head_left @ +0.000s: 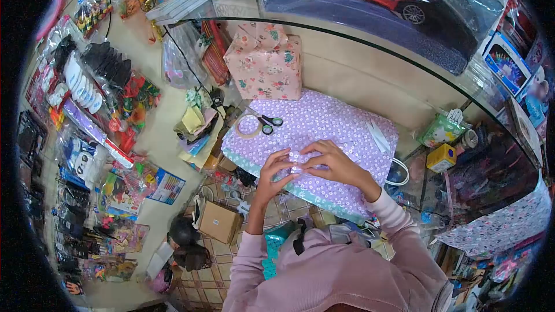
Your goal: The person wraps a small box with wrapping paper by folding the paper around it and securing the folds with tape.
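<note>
Lilac wrapping paper [341, 112] with small white flowers lies spread before me, a teal patterned edge showing along its near side. My left hand [275, 173] and my right hand [332, 164] meet over its near part, fingertips close together. Both are closed in a pinch on what looks like a small raised bit of the paper; the fingers partly hide it. Beyond my left hand, a roll of tape [248, 135] rests on the paper beside scissors [268, 121] with dark green-and-black handles. White strips [378, 136] lie on the paper to the right.
A pink floral wrapped box [263, 60] stands behind the paper. Glass with a dark edge [370, 40] curves across the back. A yellow box [441, 158] sits at right. Packaged goods [98, 86] crowd the left, and a cardboard box [219, 222] lies lower down.
</note>
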`<state>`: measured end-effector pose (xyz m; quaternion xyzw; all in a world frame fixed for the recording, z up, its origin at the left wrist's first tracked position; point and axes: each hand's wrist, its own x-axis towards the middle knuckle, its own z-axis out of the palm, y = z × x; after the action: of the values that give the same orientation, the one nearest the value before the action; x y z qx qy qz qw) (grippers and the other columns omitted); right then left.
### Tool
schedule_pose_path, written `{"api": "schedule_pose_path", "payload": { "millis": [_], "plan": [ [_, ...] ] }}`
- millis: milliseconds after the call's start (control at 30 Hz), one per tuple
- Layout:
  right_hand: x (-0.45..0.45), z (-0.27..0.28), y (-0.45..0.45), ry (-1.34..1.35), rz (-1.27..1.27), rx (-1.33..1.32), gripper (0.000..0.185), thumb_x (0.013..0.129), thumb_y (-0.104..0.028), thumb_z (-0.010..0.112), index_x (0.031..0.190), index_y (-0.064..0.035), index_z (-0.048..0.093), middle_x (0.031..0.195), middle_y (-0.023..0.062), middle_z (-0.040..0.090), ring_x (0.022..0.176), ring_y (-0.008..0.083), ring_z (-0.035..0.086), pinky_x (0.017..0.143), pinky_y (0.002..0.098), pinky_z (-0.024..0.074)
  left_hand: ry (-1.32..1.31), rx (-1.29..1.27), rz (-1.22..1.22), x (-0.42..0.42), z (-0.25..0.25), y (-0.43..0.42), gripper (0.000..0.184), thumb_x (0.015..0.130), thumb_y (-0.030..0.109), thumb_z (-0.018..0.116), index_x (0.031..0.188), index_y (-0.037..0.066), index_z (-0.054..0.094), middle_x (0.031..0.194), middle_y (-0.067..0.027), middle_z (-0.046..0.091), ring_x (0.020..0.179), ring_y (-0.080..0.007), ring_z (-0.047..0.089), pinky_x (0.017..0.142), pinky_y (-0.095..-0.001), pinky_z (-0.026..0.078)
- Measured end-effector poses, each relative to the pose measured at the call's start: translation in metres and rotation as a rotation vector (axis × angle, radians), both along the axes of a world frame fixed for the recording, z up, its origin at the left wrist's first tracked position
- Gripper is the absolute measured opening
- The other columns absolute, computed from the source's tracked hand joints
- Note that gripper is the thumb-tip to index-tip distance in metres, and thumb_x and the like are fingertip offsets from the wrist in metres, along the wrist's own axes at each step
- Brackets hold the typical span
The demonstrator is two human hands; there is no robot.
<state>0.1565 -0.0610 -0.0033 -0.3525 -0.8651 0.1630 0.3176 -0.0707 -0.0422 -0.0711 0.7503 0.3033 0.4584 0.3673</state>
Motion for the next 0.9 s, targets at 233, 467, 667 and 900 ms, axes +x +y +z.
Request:
{"api": "schedule_pose_path", "payload": {
  "millis": [233,467,667,900],
  "plan": [
    [-0.010,-0.001,-0.001,0.027,-0.069,-0.034,0.013,0.077,-0.024,0.072,0.087,-0.0148,0.071,0.110,0.0033,0.059,0.107,0.0238,0.053,0.091,0.0375,0.0361,0.016,0.050,-0.017,0.000,0.003,0.002,0.030,0.071,0.004,0.077,0.100,0.006,0.070,0.127,-0.0139,0.054,0.114,-0.0276,0.055,0.096,-0.0383,0.044],
    [-0.011,-0.003,0.001,0.052,-0.064,-0.029,0.014,0.074,-0.020,0.076,0.087,-0.0159,0.072,0.109,0.0018,0.061,0.106,0.0215,0.053,0.092,0.0362,0.0352,-0.074,0.031,-0.026,0.002,-0.007,0.006,0.025,0.070,0.002,0.077,0.094,0.005,0.070,0.128,-0.0152,0.054,0.112,-0.0271,0.056,0.095,-0.0378,0.044],
    [-0.010,-0.004,0.007,0.093,-0.039,-0.156,0.012,0.073,-0.019,0.077,0.085,-0.0165,0.073,0.107,0.0006,0.061,0.107,0.0201,0.053,0.095,0.0370,0.0319,-0.025,0.027,-0.073,-0.002,-0.004,0.008,0.019,0.072,0.004,0.077,0.089,0.004,0.069,0.131,-0.0168,0.052,0.119,-0.0291,0.052,0.097,-0.0391,0.043],
    [-0.010,-0.009,0.015,0.149,-0.029,-0.240,0.011,0.072,-0.023,0.078,0.082,-0.0185,0.073,0.103,-0.0003,0.061,0.104,0.0201,0.052,0.092,0.0369,0.0332,-0.105,-0.030,-0.172,-0.001,0.006,0.019,0.009,0.077,0.005,0.074,0.082,0.002,0.066,0.136,-0.0180,0.047,0.124,-0.0289,0.048,0.101,-0.0416,0.038]
  ]
}}
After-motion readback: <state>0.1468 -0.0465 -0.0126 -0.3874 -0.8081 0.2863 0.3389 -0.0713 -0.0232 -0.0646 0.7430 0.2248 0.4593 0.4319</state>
